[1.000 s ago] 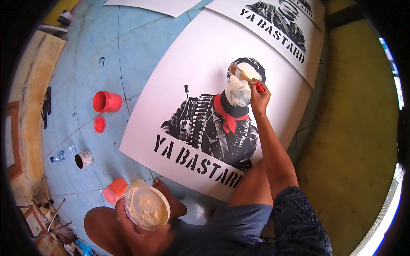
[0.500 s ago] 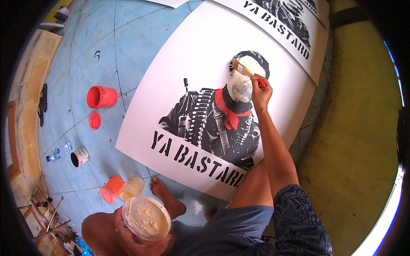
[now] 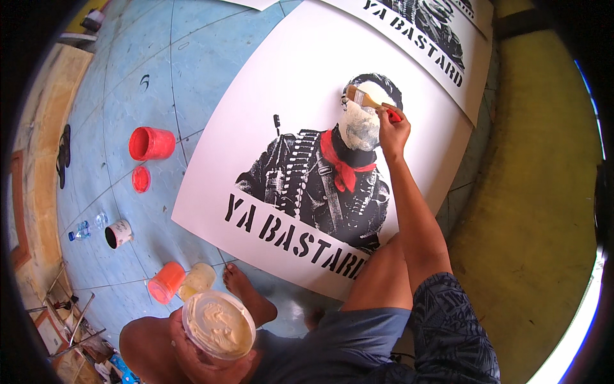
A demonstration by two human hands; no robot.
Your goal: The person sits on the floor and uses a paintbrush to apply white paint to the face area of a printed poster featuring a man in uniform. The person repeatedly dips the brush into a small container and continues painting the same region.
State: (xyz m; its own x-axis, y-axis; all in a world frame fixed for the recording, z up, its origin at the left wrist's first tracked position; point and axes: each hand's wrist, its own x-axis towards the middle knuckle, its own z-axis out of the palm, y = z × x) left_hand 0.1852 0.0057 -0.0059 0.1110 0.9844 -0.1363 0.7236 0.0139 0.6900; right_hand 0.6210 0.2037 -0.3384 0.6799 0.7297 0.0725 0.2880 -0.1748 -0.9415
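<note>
My right hand [image 3: 394,131] grips a flat paintbrush [image 3: 368,99] by its red-tipped wooden handle. The bristles rest on the cream-painted face area of a large printed poster [image 3: 256,109]. That print shows a black figure with a red neckerchief [image 3: 341,168] above bold black lettering. At the lower left, my left hand [image 3: 204,366] is wrapped around a clear plastic tub [image 3: 219,325] of thick cream paint, its open top facing up. Part of the left hand is hidden under the tub.
Left of the poster, a red paint tub [image 3: 152,143] lies tipped near a red lid [image 3: 141,179]. A dark-mouthed can [image 3: 119,234], a plastic bottle [image 3: 80,231], an orange tub [image 3: 165,282] and a cream tub [image 3: 197,280] are on the blue tiles. More posters [image 3: 416,38] overlap at the far edge.
The right hand and brush have shifted slightly, with the brush tip still at the left of the painted face. The left hand holds the tub in nearly the same place.
</note>
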